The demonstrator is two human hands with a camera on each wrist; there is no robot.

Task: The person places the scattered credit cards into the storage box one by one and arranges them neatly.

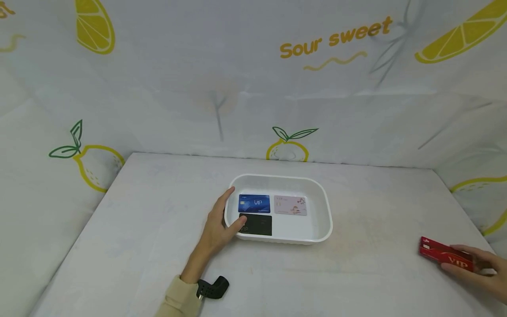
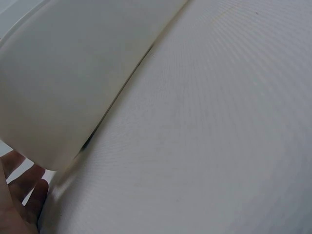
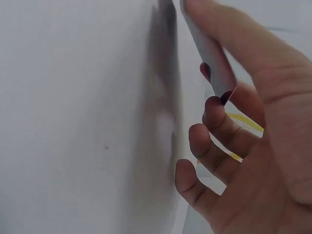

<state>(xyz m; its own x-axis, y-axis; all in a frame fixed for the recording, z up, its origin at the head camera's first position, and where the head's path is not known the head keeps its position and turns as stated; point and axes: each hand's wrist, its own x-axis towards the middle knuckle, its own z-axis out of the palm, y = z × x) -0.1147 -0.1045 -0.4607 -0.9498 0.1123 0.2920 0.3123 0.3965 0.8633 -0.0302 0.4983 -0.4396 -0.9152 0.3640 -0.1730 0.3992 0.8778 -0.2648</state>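
Note:
A white tray (image 1: 321,211) stands on the table, holding a blue VIP card (image 1: 254,204), a pale pink card (image 1: 291,205) and a black card (image 1: 259,225). My left hand (image 1: 218,226) grips the tray's left end, thumb over the rim above the black card and fingers along the outer wall. In the left wrist view its fingers (image 2: 29,183) show beside the tray wall (image 2: 73,83). Far to the right, my right hand (image 1: 481,266) pinches a red VIP card (image 1: 441,253) by one end, tilted. The right wrist view shows this card (image 3: 212,58) edge-on between thumb and fingers.
The white table (image 1: 376,211) meets a cloth backdrop (image 1: 178,66) printed with lemons at its back and sides. A black band (image 1: 214,288) sits on the left wrist. Table surface lies between the tray and the right hand.

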